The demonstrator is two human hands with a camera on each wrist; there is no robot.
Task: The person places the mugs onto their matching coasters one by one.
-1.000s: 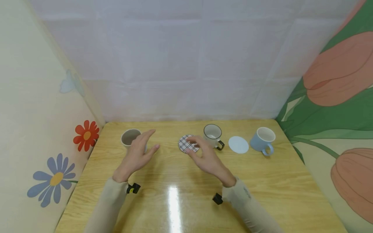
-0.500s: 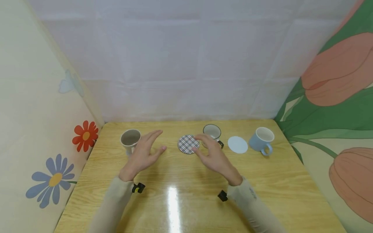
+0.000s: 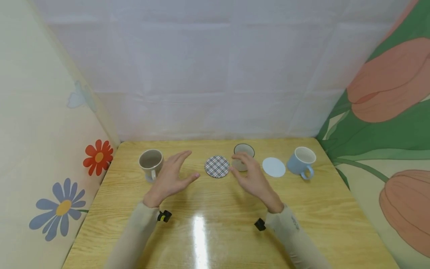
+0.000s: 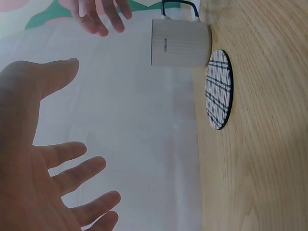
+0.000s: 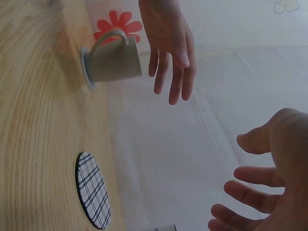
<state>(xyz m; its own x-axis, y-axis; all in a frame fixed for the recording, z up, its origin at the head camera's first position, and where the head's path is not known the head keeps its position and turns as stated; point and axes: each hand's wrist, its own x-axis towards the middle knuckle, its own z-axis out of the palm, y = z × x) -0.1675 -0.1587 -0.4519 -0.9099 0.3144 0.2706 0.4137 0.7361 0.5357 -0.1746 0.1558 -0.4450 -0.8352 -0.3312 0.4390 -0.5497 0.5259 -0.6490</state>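
My left hand (image 3: 171, 180) hovers over the table with fingers extended and thumb apart, holding nothing. It is just right of a grey-beige mug (image 3: 150, 160), which stands on a pale round coaster (image 5: 86, 68). My right hand (image 3: 252, 180) is also raised and holds nothing, its fingers loosely bent. In the head view it overlaps a white mug with a dark rim (image 3: 242, 165), hiding the black handle (image 4: 182, 4). Between both hands lies a round plaid coaster (image 3: 217, 166), close beside the white mug.
Right of the white mug lies a pale blue round coaster (image 3: 273, 167). A light blue mug (image 3: 297, 163) stands next to it, near the right side of the wooden table (image 3: 215, 209). Behind the table hangs a white cloth (image 3: 201, 74); flower-printed cloths flank both sides.
Both hands have moved to the right. The left one has drifted away from the grey-beige mug, uncovering its handle; the right one no longer overlaps the plaid coaster. The mugs and coasters stay put.
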